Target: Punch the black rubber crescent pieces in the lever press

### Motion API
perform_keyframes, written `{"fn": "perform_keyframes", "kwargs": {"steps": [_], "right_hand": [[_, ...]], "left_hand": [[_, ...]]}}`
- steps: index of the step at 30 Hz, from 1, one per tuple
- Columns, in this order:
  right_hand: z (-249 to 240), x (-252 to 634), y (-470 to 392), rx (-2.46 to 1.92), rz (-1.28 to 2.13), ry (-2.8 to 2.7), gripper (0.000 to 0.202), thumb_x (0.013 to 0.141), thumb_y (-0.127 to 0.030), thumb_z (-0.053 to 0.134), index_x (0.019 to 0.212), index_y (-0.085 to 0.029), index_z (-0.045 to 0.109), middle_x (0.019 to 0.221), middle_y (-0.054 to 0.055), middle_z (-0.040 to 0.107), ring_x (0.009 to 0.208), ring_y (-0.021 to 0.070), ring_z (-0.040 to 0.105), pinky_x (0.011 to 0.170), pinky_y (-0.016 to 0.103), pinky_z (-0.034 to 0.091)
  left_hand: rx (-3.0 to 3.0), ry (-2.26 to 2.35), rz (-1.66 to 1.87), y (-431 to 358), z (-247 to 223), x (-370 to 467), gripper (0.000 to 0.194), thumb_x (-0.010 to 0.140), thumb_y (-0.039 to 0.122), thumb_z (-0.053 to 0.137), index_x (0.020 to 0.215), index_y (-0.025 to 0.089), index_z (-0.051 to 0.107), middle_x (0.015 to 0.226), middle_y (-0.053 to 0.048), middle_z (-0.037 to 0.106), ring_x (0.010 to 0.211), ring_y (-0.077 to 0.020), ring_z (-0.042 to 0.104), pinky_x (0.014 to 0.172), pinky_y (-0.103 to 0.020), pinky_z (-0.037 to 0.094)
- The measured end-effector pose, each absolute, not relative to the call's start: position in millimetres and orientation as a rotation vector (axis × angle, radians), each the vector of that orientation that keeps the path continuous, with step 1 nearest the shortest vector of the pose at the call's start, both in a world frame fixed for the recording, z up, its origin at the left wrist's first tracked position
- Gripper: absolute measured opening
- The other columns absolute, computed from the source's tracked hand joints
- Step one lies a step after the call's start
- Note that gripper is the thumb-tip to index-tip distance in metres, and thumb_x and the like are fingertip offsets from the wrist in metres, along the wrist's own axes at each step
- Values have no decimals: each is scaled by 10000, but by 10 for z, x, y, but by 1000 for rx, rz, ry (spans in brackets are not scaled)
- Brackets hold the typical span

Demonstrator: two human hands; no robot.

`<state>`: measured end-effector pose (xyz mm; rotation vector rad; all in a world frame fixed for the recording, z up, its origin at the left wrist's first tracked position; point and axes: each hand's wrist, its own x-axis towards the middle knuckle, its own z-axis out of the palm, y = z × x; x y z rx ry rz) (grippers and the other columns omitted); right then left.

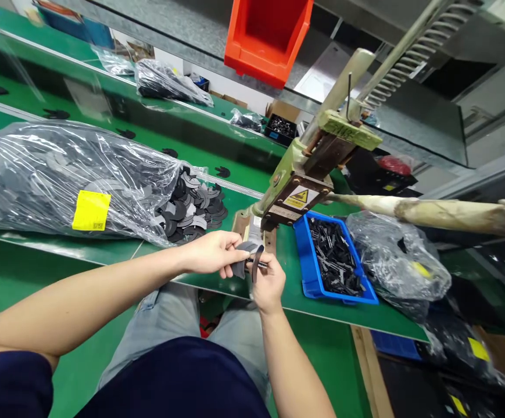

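Observation:
My left hand (226,253) is closed on curved grey plastic pieces (240,266), thumb on top. Just right of it, my right hand (269,284) pinches a thin dark curved piece (257,262) along with a small black part (258,264). Both hands meet at the table's front edge, in front of the base of a green hand press (287,186). Whether the two hands' pieces touch each other is too small to tell. To the left, a pile of similar black and grey curved pieces (191,209) spills from a clear plastic bag (82,174).
A blue bin (307,264) of small black parts stands right of the press. The press's long lever (430,212) reaches out rightward. An orange bin (252,67) hangs above, and black pieces (223,172) lie spaced along the green belt behind. Another plastic bag (404,261) sits at right.

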<state>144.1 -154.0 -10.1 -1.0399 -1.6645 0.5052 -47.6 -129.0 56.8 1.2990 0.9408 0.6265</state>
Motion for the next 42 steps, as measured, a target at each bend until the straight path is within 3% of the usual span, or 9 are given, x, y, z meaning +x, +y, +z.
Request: {"fn": "perform_keyframes", "kwargs": {"steps": [7,11,15,18,21,24,31,36,42], "right_hand": [[-217,1522,-1620,-1100,671,-1564,102,962,-294,611,974,-200,646,875,46,741,713,154,700,652,292,593],[-192,1646,-1585,-1131,655,-1649,147,950,-298,634,1066,-221,681,887,29,757,723,155,706,704,305,594],[-118,1716,-1592,-1142,569,-1756,133,937,-280,651,1048,-231,705,935,34,767,808,168,722,784,319,586],[-81,1717,-1601,-1120,517,-1827,119,937,-276,650,1027,-225,709,931,42,764,839,176,718,802,324,579],[-70,1720,-1604,-1092,482,-1872,93,940,-285,650,984,-221,702,911,50,759,831,179,712,790,325,573],[-89,1738,-1609,-1086,465,-1896,92,945,-291,649,977,-221,699,912,52,764,827,177,717,785,320,573],[-157,1753,-1608,-1169,449,-1859,124,970,-317,642,1026,-212,678,896,38,762,774,153,722,724,279,564],[-103,1767,-1582,-1120,440,-1920,104,956,-302,642,944,-214,696,835,47,741,758,170,685,739,310,544],[-166,1797,-1632,-1076,489,-1792,102,938,-253,672,1027,-228,712,949,53,770,871,175,729,821,325,581]], "left_hand": [[1042,876,577,-1289,459,-409,542,761,648,836,825,195,547,613,14,666,485,-132,662,468,-215,528],[1255,972,616,-1236,420,-469,499,818,640,779,822,208,528,579,29,615,520,-157,660,492,-241,516],[1660,1204,861,-1302,496,-501,363,884,557,721,948,210,632,837,-26,682,746,-179,652,687,-301,533],[2014,1245,903,-1363,549,-455,296,901,495,706,824,216,650,878,-44,651,870,-208,586,826,-339,482],[2037,1204,780,-1354,507,-381,405,948,458,628,644,214,518,721,-11,536,750,-185,503,713,-310,407],[1874,1210,684,-1300,415,-333,456,961,492,587,631,216,437,675,22,456,648,-153,431,601,-287,323],[1927,1221,691,-1268,420,-295,450,955,466,593,620,208,440,708,8,507,660,-151,462,600,-285,300],[1976,1306,613,-1262,453,-240,429,960,457,585,628,209,475,696,-2,534,653,-158,466,596,-296,274],[1679,1131,671,-1205,390,-256,444,915,515,667,680,212,443,637,55,412,587,-116,367,554,-262,269]]}}
